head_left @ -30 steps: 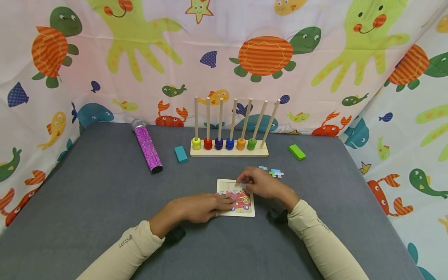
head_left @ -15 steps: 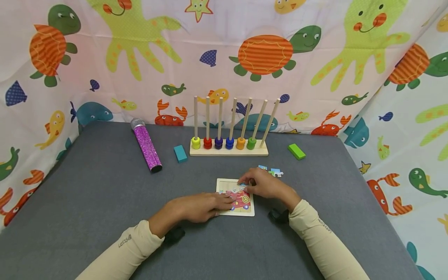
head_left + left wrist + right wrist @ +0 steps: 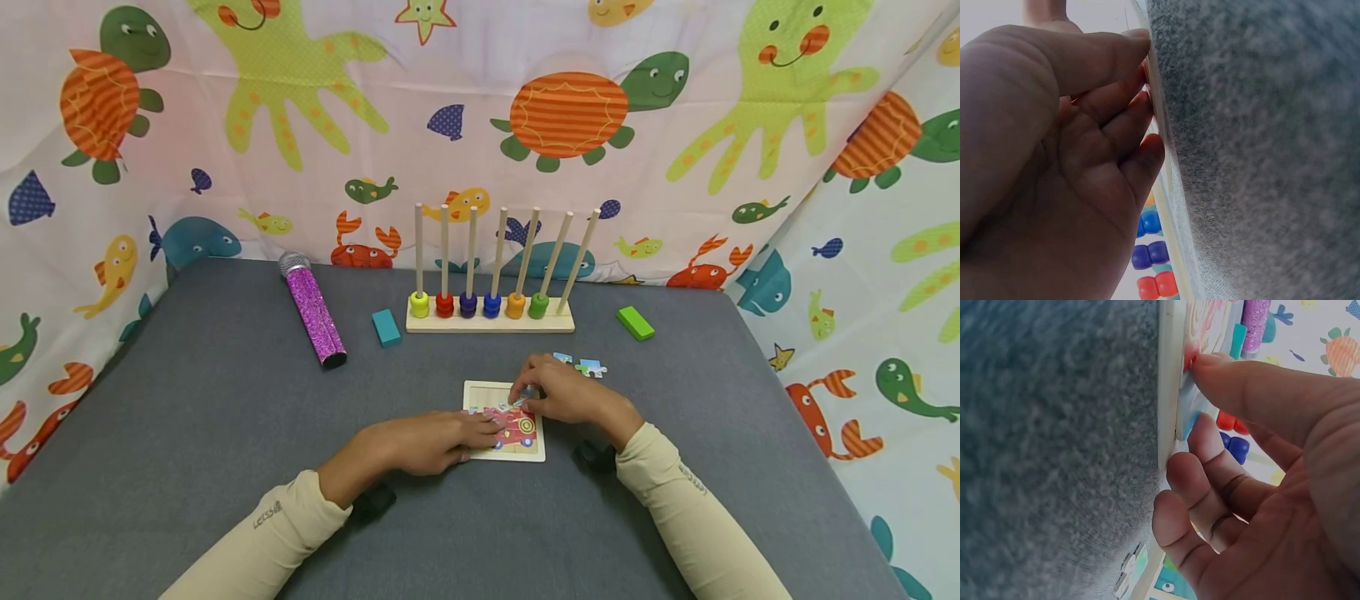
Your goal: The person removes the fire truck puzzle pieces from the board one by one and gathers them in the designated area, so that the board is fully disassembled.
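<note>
A small wooden jigsaw board (image 3: 480, 397) with a red vehicle picture lies on the grey table. My left hand (image 3: 431, 442) rests on its lower left part, fingers extended. In the left wrist view, the thumb and fingertips of the left hand (image 3: 1079, 131) meet the board's edge. Over the upper right of the board, my right hand (image 3: 567, 392) has its thumb and fingers bent around a light blue puzzle piece (image 3: 1187, 403), partly hidden by the fingers. Just beyond that hand lie loose puzzle pieces (image 3: 592, 367).
Behind the board stands a wooden peg stand (image 3: 491, 327) with coloured beads. A teal block (image 3: 386, 328) and a purple glitter microphone (image 3: 313, 312) are left of it. A green block (image 3: 636, 323) sits to its right. A patterned cloth (image 3: 300, 208) hangs behind.
The right hand has shifted slightly over the upper right of the board, its fingers adjusting around the puzzle piece. The left hand stays in place on the board.
</note>
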### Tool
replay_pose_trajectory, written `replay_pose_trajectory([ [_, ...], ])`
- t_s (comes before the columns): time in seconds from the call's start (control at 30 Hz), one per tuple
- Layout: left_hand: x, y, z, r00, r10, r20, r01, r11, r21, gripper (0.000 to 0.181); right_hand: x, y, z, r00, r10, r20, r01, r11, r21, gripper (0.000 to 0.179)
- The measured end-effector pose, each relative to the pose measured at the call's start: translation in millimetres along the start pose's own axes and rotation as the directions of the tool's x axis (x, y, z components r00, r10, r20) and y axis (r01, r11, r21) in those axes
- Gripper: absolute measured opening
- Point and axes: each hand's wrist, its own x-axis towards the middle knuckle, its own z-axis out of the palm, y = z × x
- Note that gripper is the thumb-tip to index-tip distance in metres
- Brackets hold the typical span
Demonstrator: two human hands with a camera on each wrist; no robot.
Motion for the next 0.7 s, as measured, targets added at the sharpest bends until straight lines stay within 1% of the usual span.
replay_pose_trajectory([
  [0.07,-0.4,-0.1,0.0,1.0,0.002,0.0,-0.002,1.0,0.002,0.044,-0.1,-0.3,0.1,1.0,0.01,-0.006,-0.01,1.0,0.013,0.014],
  [0.13,-0.7,-0.1,-0.1,1.0,0.004,0.0,-0.004,1.0,0.003,0.044,-0.1,0.4,0.8,0.999,0.023,-0.027,-0.022,0.999,0.048,0.014],
  [0.23,-0.8,0.2,-0.2,1.0,0.007,0.001,-0.007,1.0,0.003,0.044,-1.4,1.7,1.5,0.996,0.056,-0.068,-0.047,0.989,0.139,0.017],
  [0.37,-0.2,0.5,0.1,1.0,0.004,0.004,-0.004,1.0,-0.004,0.044,-5.6,3.9,1.5,0.991,0.09,-0.104,-0.061,0.966,0.253,0.016],
  [0.47,-0.2,0.7,-0.5,1.0,-0.002,0.004,0.002,1.0,-0.01,0.044,-8.3,4.6,0.4,0.991,0.088,-0.103,-0.052,0.951,0.304,0.014],
  [0.57,-0.3,1.2,-1.5,1.0,-0.004,0.006,0.004,1.0,-0.012,0.044,-9.9,4.1,-1.1,0.994,0.079,-0.079,-0.048,0.94,0.339,0.015],
  [0.7,-0.5,1.6,-1.6,1.0,-0.001,0.006,0.001,1.0,-0.011,0.044,-10.4,3.1,-1.9,0.996,0.067,-0.052,-0.044,0.934,0.354,0.021],
])
